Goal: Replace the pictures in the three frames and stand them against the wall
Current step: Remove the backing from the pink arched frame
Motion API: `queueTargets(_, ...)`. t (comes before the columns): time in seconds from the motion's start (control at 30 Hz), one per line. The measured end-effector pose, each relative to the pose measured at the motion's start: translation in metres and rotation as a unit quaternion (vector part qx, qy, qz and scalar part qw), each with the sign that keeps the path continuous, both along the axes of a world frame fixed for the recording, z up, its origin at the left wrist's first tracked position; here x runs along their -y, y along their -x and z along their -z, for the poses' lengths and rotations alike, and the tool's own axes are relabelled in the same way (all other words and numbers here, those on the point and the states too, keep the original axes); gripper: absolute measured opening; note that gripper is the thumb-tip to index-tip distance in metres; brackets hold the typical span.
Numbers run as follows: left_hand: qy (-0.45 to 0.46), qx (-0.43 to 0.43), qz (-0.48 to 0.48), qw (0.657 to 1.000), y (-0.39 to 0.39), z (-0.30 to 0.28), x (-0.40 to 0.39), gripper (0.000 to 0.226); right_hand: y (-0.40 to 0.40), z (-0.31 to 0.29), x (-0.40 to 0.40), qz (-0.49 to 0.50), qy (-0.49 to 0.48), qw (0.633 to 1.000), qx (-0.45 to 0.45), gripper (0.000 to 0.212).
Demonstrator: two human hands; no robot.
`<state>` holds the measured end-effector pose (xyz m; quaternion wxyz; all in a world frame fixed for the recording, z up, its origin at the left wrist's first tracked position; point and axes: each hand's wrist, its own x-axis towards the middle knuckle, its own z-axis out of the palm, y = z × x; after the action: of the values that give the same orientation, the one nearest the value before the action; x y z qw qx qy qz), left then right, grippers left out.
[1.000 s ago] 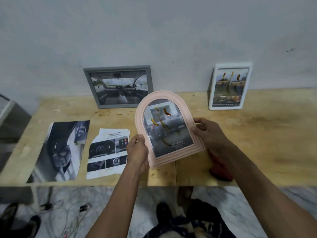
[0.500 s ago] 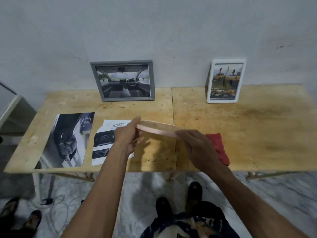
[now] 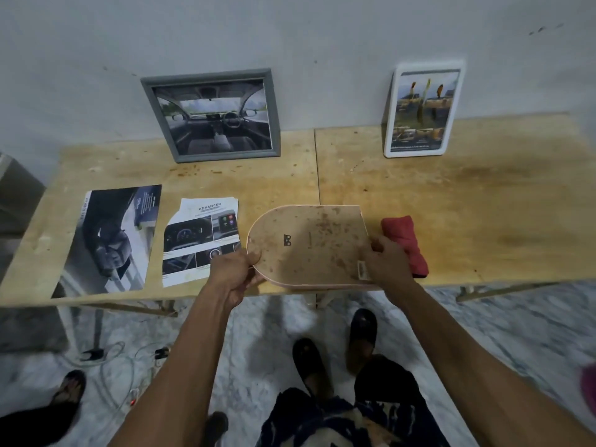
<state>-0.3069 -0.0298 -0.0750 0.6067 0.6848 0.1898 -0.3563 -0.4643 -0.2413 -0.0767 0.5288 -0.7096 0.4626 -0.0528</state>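
Observation:
I hold the pink arched frame [image 3: 309,243] face down above the table's front edge, its stained brown backing board up and its arched end to the left. My left hand [image 3: 233,272] grips the arched end; my right hand [image 3: 385,259] grips the straight end by a small turn clip. A grey frame [image 3: 211,116] with a car-interior picture and a white frame [image 3: 422,112] with a yellow-toned picture lean on the wall. Two loose prints lie at the left: a large dark car picture [image 3: 111,240] and a smaller dashboard sheet [image 3: 201,240].
A red cloth [image 3: 404,245] lies on the wooden table [image 3: 483,204] just right of my right hand. Cables [image 3: 122,366] and someone's sandalled foot [image 3: 69,390] are on the marble floor at the lower left. A grey cabinet [image 3: 16,201] stands left of the table.
The pink arched frame went from picture side facing me, through edge-on, to face down with its backing board up. Both hands kept hold of it throughout.

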Motion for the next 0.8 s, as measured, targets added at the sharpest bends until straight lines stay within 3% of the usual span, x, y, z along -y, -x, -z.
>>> queueTargets(0.1, 0.004, -0.006, -0.010, 1.000, 0.000, 0.007, 0.003, 0.009, -0.005, 0.013, 0.001, 0.024, -0.005, 1.000, -0.001, 0.022)
queueTargets(0.2, -0.030, 0.036, -0.004, 0.999, -0.007, 0.018, 0.010, 0.027, -0.013, 0.024, 0.006, 0.030, -0.003, 0.999, -0.012, 0.035)
queueTargets(0.47, -0.186, 0.125, 0.105, 0.969, -0.018, 0.054, 0.024, 0.048, -0.031, 0.064, 0.015, 0.038, 0.045, 0.998, -0.038, 0.029)
queueTargets(0.8, -0.266, 0.184, 0.105, 0.940, -0.010, 0.068, 0.035, 0.048, -0.039, 0.083, 0.021, 0.007, 0.100, 0.992, -0.077, 0.031)
